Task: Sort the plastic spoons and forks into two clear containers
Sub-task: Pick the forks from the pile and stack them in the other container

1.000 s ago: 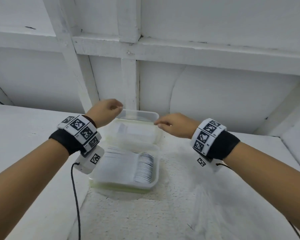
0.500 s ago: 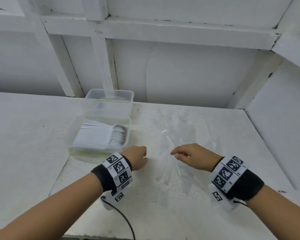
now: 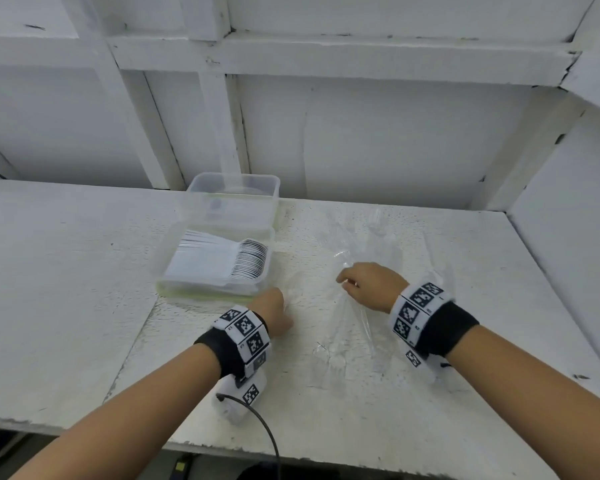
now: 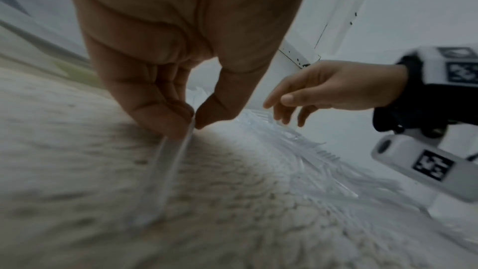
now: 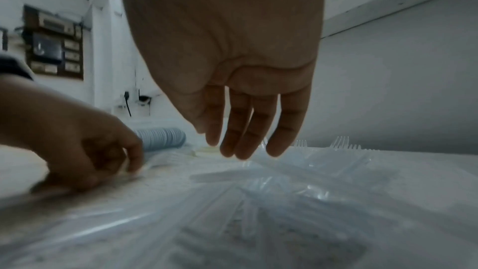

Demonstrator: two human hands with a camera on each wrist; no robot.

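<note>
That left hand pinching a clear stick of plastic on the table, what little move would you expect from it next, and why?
Probably a lift. The left hand already pinches a clear utensil handle between thumb and fingertips, its far end still on the table. Whether it is a spoon or a fork I cannot tell. The right hand hangs open over the loose pile of forks.

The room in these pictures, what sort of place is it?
Probably a plain workroom or storage space: a rough white-painted table, bare white framed walls, and a wall-mounted switch panel.
</note>
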